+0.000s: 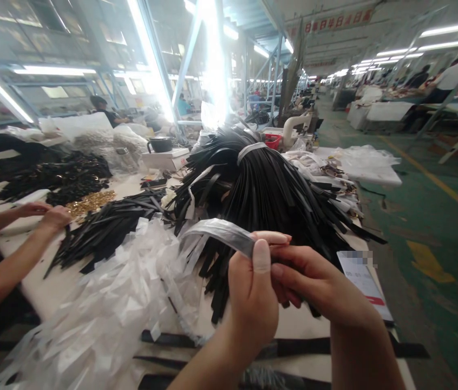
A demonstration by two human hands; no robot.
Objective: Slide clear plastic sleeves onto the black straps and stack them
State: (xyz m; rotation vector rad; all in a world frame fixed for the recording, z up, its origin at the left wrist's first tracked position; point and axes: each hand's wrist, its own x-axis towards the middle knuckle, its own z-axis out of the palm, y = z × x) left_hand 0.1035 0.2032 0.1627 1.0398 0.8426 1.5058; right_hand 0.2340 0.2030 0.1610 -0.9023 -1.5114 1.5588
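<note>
Black strap bundle (267, 189) totally blocks centre, white film heap (127, 292) clogs lower left; tons of room over right-hand aisle (407, 206).

The strip (221, 228) is long, thin and flat. It is shiny, as if it has a see-through skin on it. Most of it looks pale and silvery, but near the left fingers (261, 257) it is darker grey. It is up in the air on the near side of the big black bundle (263, 187). It bends like a little hill, and its loose end dips down by the bundle's left side. Its other end is in front of the bundle's middle, pinched under the left thumb. The right fingers (300, 265) are right beside that end, and the tip is hidden there.
</note>
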